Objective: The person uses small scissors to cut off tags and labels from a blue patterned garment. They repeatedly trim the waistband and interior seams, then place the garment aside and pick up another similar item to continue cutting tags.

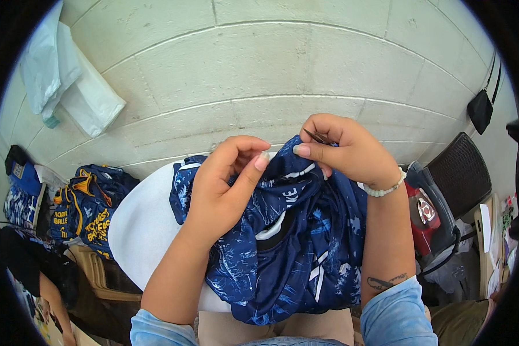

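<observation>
I'm seeing a white-lettered navy garment (297, 254) lying across the white surface (134, 225); the left grip (228, 181) is hanging half-curled, hold unclear; the right grip (354, 149) is clasping a dark pointed tool (316, 136), pinching fabric; beyond, yellow-lettered clothing (92, 199) is lying heaped.

rumpled navy garment (294, 254) (white-patterned), dark pointed tool (316, 136)

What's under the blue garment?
A white rounded surface shows out to the left of the blue garment, with a sliver by its lower left edge. The rest of that surface, and anything else beneath the cloth, is covered.
</observation>
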`<state>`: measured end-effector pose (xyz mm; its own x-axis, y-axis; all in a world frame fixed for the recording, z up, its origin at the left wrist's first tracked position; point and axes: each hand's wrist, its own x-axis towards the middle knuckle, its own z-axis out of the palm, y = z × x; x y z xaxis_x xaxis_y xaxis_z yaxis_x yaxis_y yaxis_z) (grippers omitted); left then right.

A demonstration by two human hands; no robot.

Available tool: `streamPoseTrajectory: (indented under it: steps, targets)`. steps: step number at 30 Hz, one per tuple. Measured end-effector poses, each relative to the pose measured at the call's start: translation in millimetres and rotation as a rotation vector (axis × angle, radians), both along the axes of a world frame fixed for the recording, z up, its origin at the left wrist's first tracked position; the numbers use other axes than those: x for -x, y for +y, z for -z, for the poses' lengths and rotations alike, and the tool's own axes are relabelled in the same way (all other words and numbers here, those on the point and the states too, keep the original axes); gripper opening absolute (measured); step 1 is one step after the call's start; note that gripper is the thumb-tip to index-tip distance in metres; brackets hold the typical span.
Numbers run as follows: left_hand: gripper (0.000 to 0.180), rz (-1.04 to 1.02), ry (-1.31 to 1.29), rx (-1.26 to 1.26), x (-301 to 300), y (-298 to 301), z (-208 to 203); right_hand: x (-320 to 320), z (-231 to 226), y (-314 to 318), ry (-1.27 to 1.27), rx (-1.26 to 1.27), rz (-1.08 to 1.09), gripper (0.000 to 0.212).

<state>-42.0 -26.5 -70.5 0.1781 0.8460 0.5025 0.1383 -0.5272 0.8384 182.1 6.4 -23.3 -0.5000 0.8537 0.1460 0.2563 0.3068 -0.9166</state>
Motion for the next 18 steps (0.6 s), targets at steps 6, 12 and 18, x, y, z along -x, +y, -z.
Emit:
streamPoseTrajectory:
  steps: [6, 12, 18]
  targets:
    - [0.042, 0.279, -0.070, 0.213, -2, -8, -6, 16, -6, -13, 0.026, -0.110, -0.065, 0.010]
    - [0.026, 0.329, -0.062, 0.294, 5, -2, -7, 21, -1, -11, 0.171, -0.196, -0.033, 0.011]
    - [0.022, 0.571, -0.014, 0.654, 25, -10, -26, 19, -4, -8, 0.191, -0.265, -0.053, 0.013]
